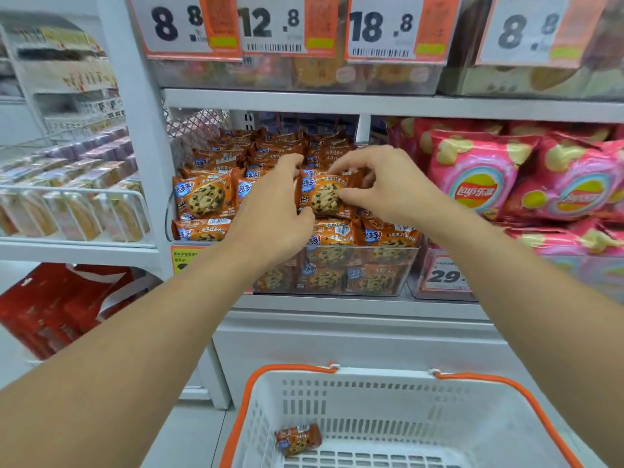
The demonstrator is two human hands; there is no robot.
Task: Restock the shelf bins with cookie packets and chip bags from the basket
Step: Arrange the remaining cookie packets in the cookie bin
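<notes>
We see the main risk on our left side: the clear cookie bin (388, 265) is heaped above its rim, so any packet we wedge onto the pile could slide forward and drop to the floor, or knock a neighbour off the front row. Our left hand (273, 211) reaches in with fingers curled over the left edge of an upright cookie packet (326, 195), gripping it from that side; if this hand presses too hard, the loose packets beneath may shift. The packet stands on top of the pile, facing us. Our right hand (378, 184) pinches the packet's top right corner between thumb and fingers, wrist bent slightly down, forearm stretched out from low right. If one hand lets go before the packet is seated, we judge it could tip backward or forward. Farther right, the pink chip bags (479, 177) crowd the next bin, close by our right forearm, and a careless elbow might nudge them. Below, one last cookie packet (299, 439) lies in the white basket (439, 396), waiting.
</notes>
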